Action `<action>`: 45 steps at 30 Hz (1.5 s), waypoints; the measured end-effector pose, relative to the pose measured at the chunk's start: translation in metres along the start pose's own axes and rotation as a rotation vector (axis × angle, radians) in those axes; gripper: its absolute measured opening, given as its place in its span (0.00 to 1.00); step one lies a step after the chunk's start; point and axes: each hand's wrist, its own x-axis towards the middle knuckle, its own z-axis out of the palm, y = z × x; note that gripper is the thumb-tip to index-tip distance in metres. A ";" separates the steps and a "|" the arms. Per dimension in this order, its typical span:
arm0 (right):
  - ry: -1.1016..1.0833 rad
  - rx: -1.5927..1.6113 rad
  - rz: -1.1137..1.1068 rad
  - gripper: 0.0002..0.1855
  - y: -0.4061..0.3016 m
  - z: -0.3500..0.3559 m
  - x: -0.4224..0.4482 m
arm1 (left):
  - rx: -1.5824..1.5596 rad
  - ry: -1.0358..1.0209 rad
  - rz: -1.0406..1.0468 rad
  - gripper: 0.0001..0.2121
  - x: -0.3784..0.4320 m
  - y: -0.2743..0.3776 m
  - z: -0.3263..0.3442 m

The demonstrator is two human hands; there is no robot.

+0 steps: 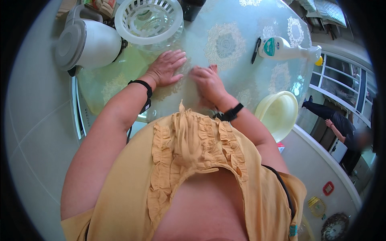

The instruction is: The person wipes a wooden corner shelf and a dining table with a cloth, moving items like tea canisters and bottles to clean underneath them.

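Observation:
My left hand [167, 69] rests palm down on the patterned, glossy table cover [193, 33], thumb apart from the fingers and nothing held. To its right, my right hand [208, 82] is blurred over the cover, its fingers curled. Whether anything is within those fingers cannot be made out. Beyond the left hand is a white slotted plastic basket [164, 35] above a clear container. A white electric kettle [99, 43] with a grey lid is on the left. Farther right are a black pen [256, 50] and a white spray bottle [279, 48] with a green label.
A pale yellow plastic basin [280, 116] is at the table's right edge, by my right forearm. A dark container [192, 9] is beside the basket. Another person [337, 123] is in the background at right, near windows [340, 75]. A wall clock [334, 227] shows at lower right.

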 end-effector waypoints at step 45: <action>0.044 -0.124 0.368 0.07 0.009 -0.006 0.070 | -0.007 0.027 0.015 0.33 -0.003 -0.006 0.008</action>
